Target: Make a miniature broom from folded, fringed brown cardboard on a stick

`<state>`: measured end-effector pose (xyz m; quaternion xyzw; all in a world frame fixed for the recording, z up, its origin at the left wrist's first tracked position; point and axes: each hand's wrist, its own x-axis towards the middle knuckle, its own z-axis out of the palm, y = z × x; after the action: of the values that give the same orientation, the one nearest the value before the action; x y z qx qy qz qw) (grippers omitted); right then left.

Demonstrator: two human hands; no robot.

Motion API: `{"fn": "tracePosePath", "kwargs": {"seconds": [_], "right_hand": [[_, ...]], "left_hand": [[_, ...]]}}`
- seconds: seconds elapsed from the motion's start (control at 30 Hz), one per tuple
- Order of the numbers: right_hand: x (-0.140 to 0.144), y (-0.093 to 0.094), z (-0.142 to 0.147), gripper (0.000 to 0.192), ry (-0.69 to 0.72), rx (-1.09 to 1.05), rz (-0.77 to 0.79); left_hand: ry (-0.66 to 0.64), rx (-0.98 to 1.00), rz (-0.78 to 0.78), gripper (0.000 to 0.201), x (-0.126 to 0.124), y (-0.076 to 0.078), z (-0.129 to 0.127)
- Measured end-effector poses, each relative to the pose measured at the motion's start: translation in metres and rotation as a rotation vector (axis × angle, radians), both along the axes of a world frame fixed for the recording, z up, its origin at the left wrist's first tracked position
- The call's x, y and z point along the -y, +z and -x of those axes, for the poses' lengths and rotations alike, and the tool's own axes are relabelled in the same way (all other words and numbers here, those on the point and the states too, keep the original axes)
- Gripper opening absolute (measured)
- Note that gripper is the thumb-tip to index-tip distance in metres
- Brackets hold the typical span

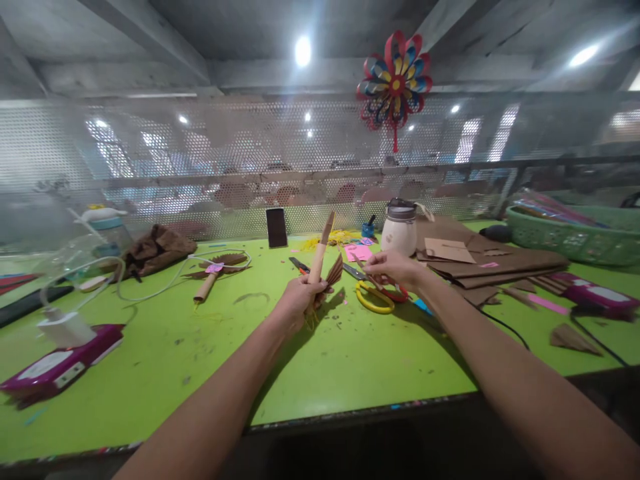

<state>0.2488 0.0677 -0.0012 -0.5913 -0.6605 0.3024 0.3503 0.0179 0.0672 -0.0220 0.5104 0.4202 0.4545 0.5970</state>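
Observation:
My left hand (300, 300) is closed around a light brown paper tube (318, 263), which stands tilted up with a darker brown strip (328, 228) at its top. A pleated brown paper fan (334, 270) sticks out beside the tube from the same grip, and yellow threads hang below. To the right, my right hand (393, 268) pinches a small brown paper piece (361, 261). Under and beside it lie scissors with yellow and red handles (374, 298). An orange-and-black cutter (300, 265) rests behind my left hand.
A finished-looking brown paper piece with a tube handle (205, 288) lies left. Behind stand a phone (277, 227) and a white jar (399, 230). Brown paper sheets (495, 257), a green basket (575, 233) and purple power strips (603, 295) flank the work area, with cables across the table.

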Motion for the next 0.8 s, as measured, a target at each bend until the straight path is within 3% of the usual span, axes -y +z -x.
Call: {"fn": "tracePosePath", "kwargs": {"seconds": [0.1,0.2,0.4,0.8], "right_hand": [[0.006,0.002,0.007,0.027,0.153,-0.550,0.069],[0.009,0.000,0.014,0.033,0.236,-0.806,0.133],[0.009,-0.007,0.020,0.029,0.319,-0.900,0.121],[0.014,-0.007,0.027,0.023,0.415,-0.823,0.063]], "left_hand": [[0.029,-0.020,0.005,0.011,0.000,-0.001,-0.001],[0.059,-0.029,0.015,0.014,0.001,-0.001,-0.001],[0.098,-0.034,-0.005,0.012,0.003,0.001,0.000],[-0.183,0.076,0.061,0.008,0.023,0.019,-0.005]]}}
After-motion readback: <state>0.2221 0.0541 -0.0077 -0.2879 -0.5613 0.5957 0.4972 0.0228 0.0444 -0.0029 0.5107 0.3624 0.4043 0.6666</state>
